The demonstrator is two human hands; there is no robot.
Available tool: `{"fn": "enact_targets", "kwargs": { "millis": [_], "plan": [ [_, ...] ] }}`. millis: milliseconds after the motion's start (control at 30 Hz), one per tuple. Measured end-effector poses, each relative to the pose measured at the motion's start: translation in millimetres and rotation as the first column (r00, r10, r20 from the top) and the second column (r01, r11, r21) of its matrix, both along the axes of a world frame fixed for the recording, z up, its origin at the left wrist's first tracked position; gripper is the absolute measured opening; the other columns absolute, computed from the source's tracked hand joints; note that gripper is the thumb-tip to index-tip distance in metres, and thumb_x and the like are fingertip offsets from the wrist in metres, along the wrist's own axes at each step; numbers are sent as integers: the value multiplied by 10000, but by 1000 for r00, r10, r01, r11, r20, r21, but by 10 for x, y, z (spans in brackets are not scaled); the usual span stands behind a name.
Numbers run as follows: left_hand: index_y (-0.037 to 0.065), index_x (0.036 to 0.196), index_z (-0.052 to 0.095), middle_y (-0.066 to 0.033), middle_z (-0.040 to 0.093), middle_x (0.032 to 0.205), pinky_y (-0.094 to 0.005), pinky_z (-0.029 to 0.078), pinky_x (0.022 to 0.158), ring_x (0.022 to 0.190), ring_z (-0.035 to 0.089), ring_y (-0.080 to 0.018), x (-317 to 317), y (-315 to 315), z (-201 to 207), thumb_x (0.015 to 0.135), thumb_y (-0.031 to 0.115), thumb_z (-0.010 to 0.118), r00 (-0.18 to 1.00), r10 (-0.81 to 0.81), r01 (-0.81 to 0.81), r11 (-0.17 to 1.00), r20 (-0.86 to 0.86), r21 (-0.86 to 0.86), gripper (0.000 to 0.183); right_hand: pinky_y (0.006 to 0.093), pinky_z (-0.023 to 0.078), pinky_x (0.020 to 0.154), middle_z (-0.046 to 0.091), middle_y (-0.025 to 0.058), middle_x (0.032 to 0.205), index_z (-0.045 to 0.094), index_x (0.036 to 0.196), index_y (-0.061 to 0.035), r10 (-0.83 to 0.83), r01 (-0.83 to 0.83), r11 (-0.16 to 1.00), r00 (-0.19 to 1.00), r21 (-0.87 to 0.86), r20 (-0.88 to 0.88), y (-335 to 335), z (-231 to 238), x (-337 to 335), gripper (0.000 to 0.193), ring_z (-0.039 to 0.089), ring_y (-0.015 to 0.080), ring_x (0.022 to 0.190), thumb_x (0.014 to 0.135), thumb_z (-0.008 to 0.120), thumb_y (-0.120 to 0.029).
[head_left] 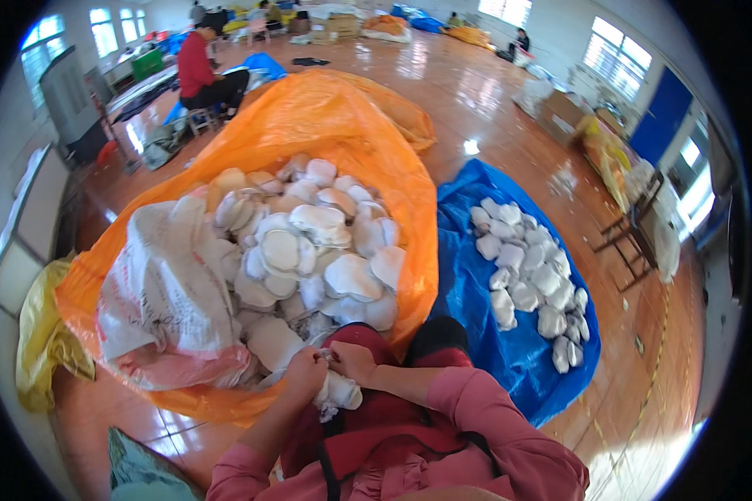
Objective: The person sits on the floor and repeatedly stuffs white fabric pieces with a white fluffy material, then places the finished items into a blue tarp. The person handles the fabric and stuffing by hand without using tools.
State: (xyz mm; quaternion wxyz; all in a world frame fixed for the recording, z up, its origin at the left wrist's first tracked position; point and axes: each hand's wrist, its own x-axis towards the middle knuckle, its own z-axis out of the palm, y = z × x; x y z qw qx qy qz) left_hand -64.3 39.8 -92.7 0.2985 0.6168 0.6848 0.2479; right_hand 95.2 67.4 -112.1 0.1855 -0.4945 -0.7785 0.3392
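Observation:
Over my lap, my left hand [306,372] and my right hand [353,364] are close together, fingers closed on a white cloth bundle [340,392]. The bundle looks rolled or folded and hangs down below my fingers. Its exact kind cannot be made out. Just beyond my hands, an orange plastic sheet [288,113] holds a large heap of white and cream padded pieces [282,250], rounded in shape. To the right, several white bundles [533,271] lie on a blue plastic sheet [468,334].
A white woven sack [171,288] lies over the orange sheet's left side. A yellow sack [46,334] is at far left, a green one [146,468] near lower left. A wooden chair [631,234] stands at right. Another person [200,71] sits beyond the heap.

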Motion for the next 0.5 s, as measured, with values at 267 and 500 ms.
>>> {"fn": "enact_targets", "kwargs": {
  "millis": [267,500],
  "plan": [
    [42,847,650,-187,672,860,-459,512,760,849,644,-375,15,8,146,796,222,617,998,2,4,995,59,-104,190,428,460,611,618,139,745,564,834,-78,-95,95,995,991,-8,-90,-70,-57,-39,252,619,331,711,800,675,-302],
    [11,872,639,-209,657,902,-476,502,767,855,635,-379,167,19,236,852,225,558,991,-38,36,999,-125,-20,230,415,465,602,623,140,735,574,817,-86,-257,254,966,953,-41,-158,-95,-280,-97,241,621,333,696,794,686,-297]
  ]
}}
